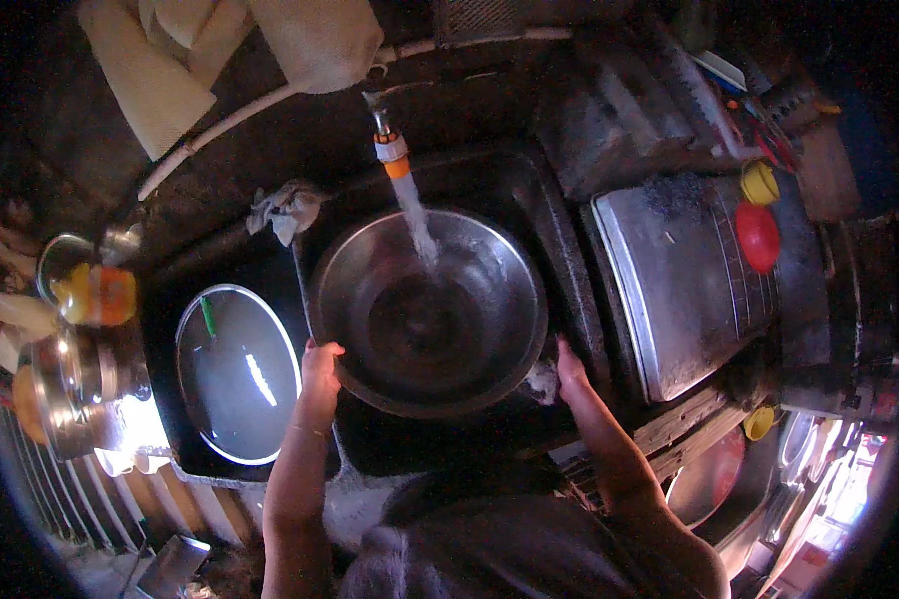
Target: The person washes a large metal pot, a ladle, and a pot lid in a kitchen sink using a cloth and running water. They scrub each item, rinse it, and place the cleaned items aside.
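A large round metal basin sits in the right bowl of a dark double sink. Water runs into it from a faucet with an orange and white nozzle. My left hand grips the basin's lower left rim, thumb over the edge. At the lower right rim is my right hand, beside a pale, wet cloth or scourer; whether its fingers close on the rim is hidden. In the left sink bowl stands a round, metal-rimmed vessel filled with liquid, a green strip showing near its top.
A crumpled cloth lies on the divider's far end. To the right are a metal tray or board, a red bowl and a yellow cup. Metal pots and an orange-yellow container stand at left. Cloths hang above.
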Action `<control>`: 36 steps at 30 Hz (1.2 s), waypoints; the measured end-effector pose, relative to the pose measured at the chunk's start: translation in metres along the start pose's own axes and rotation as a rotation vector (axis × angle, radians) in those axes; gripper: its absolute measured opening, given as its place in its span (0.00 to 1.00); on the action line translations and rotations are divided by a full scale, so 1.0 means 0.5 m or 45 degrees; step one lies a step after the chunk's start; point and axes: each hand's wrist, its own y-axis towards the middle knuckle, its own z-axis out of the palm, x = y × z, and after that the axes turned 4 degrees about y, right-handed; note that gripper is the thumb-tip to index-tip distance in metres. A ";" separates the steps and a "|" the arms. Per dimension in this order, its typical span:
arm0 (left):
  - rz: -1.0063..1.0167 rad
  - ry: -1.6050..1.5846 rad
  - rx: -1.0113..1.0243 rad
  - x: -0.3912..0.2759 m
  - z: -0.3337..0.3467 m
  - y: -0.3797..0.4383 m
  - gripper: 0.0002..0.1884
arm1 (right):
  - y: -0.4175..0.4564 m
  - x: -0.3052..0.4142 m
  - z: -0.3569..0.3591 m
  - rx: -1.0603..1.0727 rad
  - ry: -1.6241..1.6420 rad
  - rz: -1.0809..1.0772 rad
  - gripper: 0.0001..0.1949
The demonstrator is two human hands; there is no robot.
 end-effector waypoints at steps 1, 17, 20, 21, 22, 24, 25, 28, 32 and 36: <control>-0.015 0.008 -0.043 0.007 0.007 -0.011 0.22 | 0.019 0.000 -0.002 0.130 0.012 -0.055 0.21; -0.265 0.028 0.270 0.312 0.070 -0.008 0.17 | -0.320 0.140 0.007 0.403 -0.891 -1.820 0.14; -0.405 0.296 0.362 0.291 0.173 -0.067 0.21 | -0.420 0.153 0.064 0.244 -1.231 -2.129 0.14; -0.393 0.329 0.421 0.293 0.191 -0.076 0.21 | -0.456 0.156 0.093 0.216 -1.343 -2.169 0.14; -0.374 0.348 0.462 0.296 0.203 -0.084 0.21 | -0.483 0.152 0.125 0.143 -1.561 -2.177 0.13; -0.343 0.369 0.553 0.293 0.218 -0.095 0.22 | -0.557 0.152 0.203 0.061 -2.153 -2.121 0.08; -0.336 0.376 0.581 0.294 0.220 -0.100 0.22 | -0.588 0.142 0.251 0.091 -2.523 -2.027 0.06; -0.313 0.406 0.624 0.275 0.207 -0.117 0.23 | -0.514 0.067 0.370 0.220 -2.614 -2.136 0.06; -0.306 0.321 0.336 0.252 0.069 -0.102 0.24 | -0.416 -0.085 0.593 -0.884 -3.987 -1.803 0.08; -0.300 0.264 0.151 0.248 0.019 -0.101 0.26 | -0.434 -0.076 0.567 -0.758 -3.594 -2.090 0.11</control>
